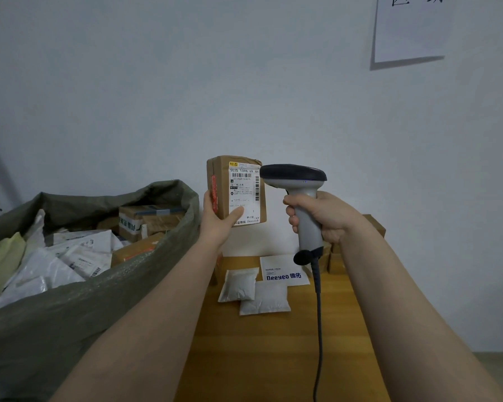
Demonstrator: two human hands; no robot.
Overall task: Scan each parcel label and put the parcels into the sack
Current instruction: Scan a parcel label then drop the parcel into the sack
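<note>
Parcel gripped upright in left hand, label facing scanner for reading; right hand clenches scanner's handle; sack left of parcel.

The left hand and right hand are bare; behind the fingers, wrists and forearms are bare too (uncovered to the frame's lower edge).

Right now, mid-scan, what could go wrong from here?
1. The scanner sits beside the edge of the parcel rather than facing its label, so the read may fail.
2. The sack is heaped near its rim, so the parcel may slide out.
3. The cable hangs by the white pouches and might drag them.
</note>
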